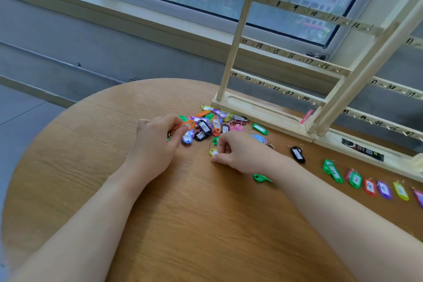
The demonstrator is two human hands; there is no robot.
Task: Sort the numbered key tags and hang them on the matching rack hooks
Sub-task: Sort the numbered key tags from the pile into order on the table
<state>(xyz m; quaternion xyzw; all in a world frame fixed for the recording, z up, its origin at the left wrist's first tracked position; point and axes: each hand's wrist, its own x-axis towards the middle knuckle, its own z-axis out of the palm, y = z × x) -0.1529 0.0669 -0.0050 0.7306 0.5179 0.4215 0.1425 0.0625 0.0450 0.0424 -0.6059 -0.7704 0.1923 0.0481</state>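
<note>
Near the bench's (pixel 160 201) far edge, by the rack (pixel 263 110), our left hand (pixel 155 142) pinches an orange tag (pixel 186 125) over the tag pile (pixel 212 125), while our right hand's (pixel 238 151) fingers (pixel 216 158) pinch a yellow tag (pixel 213 151).

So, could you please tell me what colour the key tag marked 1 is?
Black key tag, clearest in the head view.

1 head-worn camera looks down, close, over the table (pixel 91 167).

Glossy plastic key tags (pixel 207 126) with metal rings lie on a matt wood-grain table (pixel 194 213) beside a pale wooden rack (pixel 295 57).
</note>
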